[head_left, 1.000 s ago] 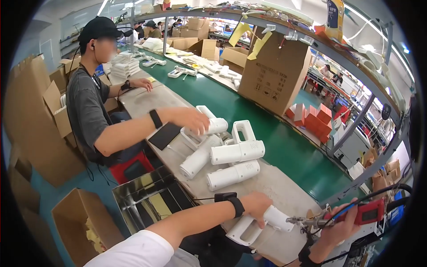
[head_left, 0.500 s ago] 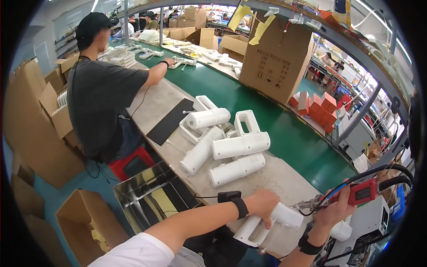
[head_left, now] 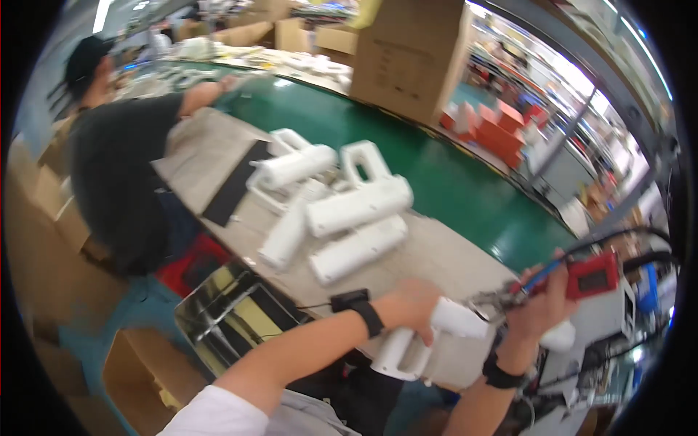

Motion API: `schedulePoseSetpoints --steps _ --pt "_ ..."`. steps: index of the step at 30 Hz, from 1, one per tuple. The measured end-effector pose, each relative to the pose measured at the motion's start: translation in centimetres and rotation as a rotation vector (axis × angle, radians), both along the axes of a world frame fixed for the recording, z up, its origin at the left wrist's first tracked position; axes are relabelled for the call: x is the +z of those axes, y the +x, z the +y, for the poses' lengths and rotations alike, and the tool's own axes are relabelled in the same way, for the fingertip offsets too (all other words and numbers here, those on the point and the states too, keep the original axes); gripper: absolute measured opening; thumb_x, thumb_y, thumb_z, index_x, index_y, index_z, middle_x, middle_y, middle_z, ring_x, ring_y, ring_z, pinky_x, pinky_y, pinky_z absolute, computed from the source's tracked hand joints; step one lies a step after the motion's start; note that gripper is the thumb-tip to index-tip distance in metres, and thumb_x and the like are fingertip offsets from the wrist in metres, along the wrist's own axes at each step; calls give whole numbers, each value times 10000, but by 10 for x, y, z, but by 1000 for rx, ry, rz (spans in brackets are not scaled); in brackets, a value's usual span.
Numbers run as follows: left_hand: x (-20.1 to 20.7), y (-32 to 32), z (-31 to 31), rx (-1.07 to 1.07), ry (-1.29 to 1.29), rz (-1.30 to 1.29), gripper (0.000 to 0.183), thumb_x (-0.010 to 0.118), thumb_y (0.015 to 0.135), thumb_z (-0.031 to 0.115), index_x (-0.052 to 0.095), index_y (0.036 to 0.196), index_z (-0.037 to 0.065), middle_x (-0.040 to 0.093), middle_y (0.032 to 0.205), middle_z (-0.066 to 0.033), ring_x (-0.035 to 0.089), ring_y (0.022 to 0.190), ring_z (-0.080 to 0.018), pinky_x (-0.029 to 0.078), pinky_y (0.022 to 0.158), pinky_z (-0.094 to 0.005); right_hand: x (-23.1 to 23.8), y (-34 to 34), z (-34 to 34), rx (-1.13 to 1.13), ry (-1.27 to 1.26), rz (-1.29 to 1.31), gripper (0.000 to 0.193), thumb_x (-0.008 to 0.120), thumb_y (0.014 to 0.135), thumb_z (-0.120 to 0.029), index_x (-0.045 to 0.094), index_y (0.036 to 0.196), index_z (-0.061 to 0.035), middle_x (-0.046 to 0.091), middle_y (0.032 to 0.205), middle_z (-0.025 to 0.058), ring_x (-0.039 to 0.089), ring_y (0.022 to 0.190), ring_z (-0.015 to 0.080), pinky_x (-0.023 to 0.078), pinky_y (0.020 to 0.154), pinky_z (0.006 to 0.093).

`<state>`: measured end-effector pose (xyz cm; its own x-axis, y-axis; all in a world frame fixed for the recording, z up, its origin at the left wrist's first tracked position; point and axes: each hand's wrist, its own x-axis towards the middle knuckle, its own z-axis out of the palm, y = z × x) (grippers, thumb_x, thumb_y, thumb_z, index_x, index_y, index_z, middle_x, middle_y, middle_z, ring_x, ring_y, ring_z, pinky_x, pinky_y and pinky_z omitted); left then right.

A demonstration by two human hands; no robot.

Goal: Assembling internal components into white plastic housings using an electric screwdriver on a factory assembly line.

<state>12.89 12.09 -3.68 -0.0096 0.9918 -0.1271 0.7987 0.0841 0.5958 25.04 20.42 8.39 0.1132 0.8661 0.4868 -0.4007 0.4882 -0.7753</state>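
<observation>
white short sleeve [head_left: 218, 414] on left arm; black wristband [head_left: 361, 310] left, black band [head_left: 500, 378] right.

A big brown cardboard box [head_left: 411, 54] stands on the far side of the green conveyor belt [head_left: 436, 174]; smaller brown boxes [head_left: 291, 33] sit left of it, red-orange cartons [head_left: 498, 123] just right.

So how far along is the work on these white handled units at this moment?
In hand: the left hand grips one white handled unit at the bench edge while the right hand holds a red powered tool against its end. Four similar white units lie piled on the bench; whether they are finished or waiting cannot be told. A co-worker reaches toward the green belt.
</observation>
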Motion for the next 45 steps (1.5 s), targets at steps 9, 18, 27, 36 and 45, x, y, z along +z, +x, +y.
schedulePoseSetpoints --steps 9,18,27,36,45 --pt "-7 0 5 47 -2 184 794 824 480 558 608 1032 30 628 1041 -143 597 1014 -305 499 841 -407 3 -9 -12 171 36 -124 103 574 836 -39 544 923 7 536 572 46 422 387 84 302 359 208" --pt "-9 -2 2 42 2 238 845 793 494 627 596 1028 3 618 1035 -141 589 1024 -299 494 857 -398 -19 -26 -4 193 29 -123 67 571 833 -25 551 876 21 516 536 40 462 396 99 351 380 226" --pt "-9 4 0 55 1 200 863 792 478 646 601 1022 4 628 987 -151 606 992 -314 497 840 -396 -45 -26 0 188 51 -237 90 593 799 24 543 873 19 550 587 49 518 453 106 402 423 239" --pt "-19 -3 19 94 24 225 812 816 522 571 580 1079 29 620 1043 -127 599 1005 -306 493 849 -405 18 19 -37 279 30 -58 68 610 828 -2 566 863 35 534 573 40 492 429 98 374 404 227" --pt "-21 -5 18 81 32 248 814 819 534 568 570 1074 12 623 1012 -153 605 981 -324 496 829 -420 -49 1 -20 225 134 -305 69 575 827 -17 552 877 25 561 604 48 515 449 108 393 417 233"
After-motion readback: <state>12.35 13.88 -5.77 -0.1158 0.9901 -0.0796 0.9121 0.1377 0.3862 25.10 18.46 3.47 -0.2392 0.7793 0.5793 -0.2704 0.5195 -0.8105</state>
